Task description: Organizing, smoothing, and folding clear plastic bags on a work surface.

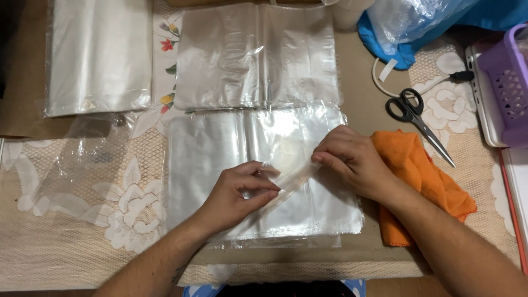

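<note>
My left hand (237,192) and my right hand (352,159) both pinch one clear plastic bag (291,177), twisted into a narrow strip and stretched between them. Under it lies a flat stack of clear plastic bags (209,159) on the table. My left fingers grip the strip's lower end, my right fingers its upper end.
Two more stacks of clear bags lie behind, one far left (99,55) and one centre (256,55). An orange cloth (423,176) and black scissors (415,115) sit right of my hands. A purple basket (509,82), a white cable (385,82) and blue bag (407,33) are far right.
</note>
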